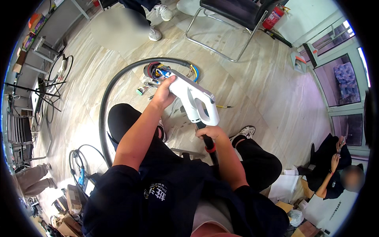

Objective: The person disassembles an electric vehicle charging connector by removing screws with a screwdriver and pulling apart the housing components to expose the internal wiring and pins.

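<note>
A white charging gun [188, 91] with a looped handle is held out over the floor between my knees. My left hand [165, 93] is wrapped round its far, head end. Below the handle, my right hand [211, 133] grips the black cable [213, 156], which has a red band just beneath my fingers. Past the gun's head lies a tangle of coloured wires [160, 72], partly hidden by the gun. A small green connector [139, 91] sits beside it. A thick black cable [103, 106] curves from the wires round to my left side.
A black chair [233, 14] and a red fire extinguisher [274, 17] stand ahead. To the right, another person [333, 170] holds something small near cardboard boxes. Coiled cable with a blue plug [81, 175] and boxes [74, 199] lie at lower left. Other people's legs show ahead and at left.
</note>
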`<state>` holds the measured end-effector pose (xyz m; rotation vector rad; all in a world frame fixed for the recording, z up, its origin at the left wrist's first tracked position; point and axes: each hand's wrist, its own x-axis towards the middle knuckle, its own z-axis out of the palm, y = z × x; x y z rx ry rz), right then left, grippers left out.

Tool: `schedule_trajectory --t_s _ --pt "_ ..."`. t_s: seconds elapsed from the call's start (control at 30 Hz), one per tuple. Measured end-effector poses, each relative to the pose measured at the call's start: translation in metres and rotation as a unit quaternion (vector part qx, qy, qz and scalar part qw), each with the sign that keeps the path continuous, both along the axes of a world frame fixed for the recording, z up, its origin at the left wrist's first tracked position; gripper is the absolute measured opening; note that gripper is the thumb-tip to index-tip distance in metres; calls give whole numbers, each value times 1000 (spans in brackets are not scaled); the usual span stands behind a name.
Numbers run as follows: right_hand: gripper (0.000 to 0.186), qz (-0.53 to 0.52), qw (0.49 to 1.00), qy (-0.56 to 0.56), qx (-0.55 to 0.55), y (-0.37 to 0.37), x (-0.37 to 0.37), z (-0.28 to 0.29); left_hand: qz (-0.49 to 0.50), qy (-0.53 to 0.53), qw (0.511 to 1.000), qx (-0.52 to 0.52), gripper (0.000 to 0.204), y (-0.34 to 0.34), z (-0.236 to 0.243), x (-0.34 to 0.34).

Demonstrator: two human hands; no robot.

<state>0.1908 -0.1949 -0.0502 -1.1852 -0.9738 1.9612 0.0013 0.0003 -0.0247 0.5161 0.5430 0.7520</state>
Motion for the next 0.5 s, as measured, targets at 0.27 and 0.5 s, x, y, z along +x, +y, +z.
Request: schedule_trajectory --t_s 0.27,0.5 --pt "55 -69 995 71 30 -3 4 8 -63 -35 995 73 69 -5 17 7" --pt "56 -112 993 14 30 -4 12 21 -67 -62 996 6 67 -12 28 9"
